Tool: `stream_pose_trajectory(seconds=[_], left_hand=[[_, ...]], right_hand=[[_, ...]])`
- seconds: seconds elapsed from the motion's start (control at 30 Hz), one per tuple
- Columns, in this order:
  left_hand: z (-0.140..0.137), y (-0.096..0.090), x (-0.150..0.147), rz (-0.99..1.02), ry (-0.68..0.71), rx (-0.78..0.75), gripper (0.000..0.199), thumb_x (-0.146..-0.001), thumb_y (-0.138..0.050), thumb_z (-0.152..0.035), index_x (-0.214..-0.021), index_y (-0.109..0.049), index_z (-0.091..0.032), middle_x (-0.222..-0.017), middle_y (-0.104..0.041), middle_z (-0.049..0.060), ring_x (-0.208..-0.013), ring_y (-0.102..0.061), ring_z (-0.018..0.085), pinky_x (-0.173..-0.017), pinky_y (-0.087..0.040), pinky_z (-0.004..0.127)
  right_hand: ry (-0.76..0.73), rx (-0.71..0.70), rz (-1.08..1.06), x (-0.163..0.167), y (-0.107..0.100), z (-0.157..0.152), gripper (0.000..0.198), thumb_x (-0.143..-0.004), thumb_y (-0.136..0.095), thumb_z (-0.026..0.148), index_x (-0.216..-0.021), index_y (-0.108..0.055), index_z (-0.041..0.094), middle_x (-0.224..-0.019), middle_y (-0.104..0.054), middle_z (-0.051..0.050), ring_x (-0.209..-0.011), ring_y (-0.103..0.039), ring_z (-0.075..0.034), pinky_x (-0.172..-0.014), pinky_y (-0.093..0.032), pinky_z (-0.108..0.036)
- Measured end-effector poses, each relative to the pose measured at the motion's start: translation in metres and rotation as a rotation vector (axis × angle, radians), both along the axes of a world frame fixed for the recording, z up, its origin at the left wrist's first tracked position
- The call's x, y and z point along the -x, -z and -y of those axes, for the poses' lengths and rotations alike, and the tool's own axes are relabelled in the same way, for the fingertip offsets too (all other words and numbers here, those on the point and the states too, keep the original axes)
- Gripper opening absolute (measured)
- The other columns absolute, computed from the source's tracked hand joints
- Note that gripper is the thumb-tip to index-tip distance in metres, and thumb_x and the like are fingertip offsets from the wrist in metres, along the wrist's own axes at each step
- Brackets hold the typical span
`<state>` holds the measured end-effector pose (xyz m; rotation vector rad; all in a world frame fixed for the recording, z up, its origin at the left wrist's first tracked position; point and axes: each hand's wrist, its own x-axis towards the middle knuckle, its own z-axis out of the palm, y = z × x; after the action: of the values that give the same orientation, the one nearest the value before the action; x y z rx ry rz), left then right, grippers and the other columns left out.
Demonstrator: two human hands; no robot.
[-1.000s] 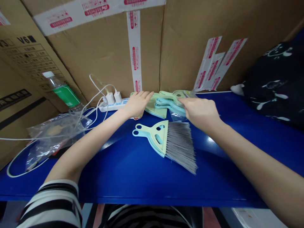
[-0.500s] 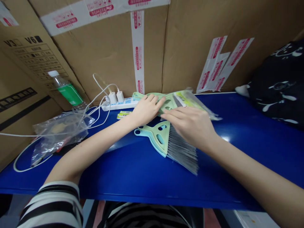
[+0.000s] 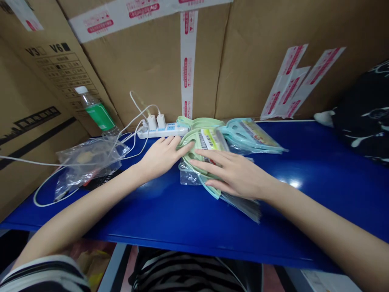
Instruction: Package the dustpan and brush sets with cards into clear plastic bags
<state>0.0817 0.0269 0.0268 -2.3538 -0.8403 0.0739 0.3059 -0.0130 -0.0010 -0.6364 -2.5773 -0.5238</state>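
Note:
A light green dustpan-and-brush set in a clear bag with a printed card lies over a loose blue-green brush, whose grey bristles stick out below it. My left hand is at the set's left end, with the thumb over its green plastic and the other fingers partly hidden around the edge. Spread flat across the bag is my right hand, fingers pointing left. Behind them, a bagged light blue set and another green piece lie against the back.
At the back left, a white power strip carries chargers and cables beside a green-labelled bottle. A crumpled clear bag lies on the blue table. Cardboard boxes wall the back; a dark patterned cloth item sits right.
The bagged green set has come toward me and now covers most of the loose brush. The blue bagged set behind is uncovered. My left hand moved left and nearer; my right hand's fingers have spread.

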Motion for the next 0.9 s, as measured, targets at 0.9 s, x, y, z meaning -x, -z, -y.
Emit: stream_pose_trajectory(seconds=[0.9], left_hand=[[0.037,0.009,0.062,0.047,-0.087,0.094,0.053,-0.089,-0.039,-0.003,-0.137,-0.046,-0.025,-0.09,-0.058,0.007,-0.083,-0.059,0.02,-0.075,-0.05,0.031]], right_hand=[[0.177,0.208,-0.026,-0.007,0.003,-0.014,0.048,-0.099,-0.028,0.036,-0.093,-0.072,0.017,-0.069,-0.066,-0.008,-0.068,-0.057,-0.021,-0.061,-0.044,-0.034]])
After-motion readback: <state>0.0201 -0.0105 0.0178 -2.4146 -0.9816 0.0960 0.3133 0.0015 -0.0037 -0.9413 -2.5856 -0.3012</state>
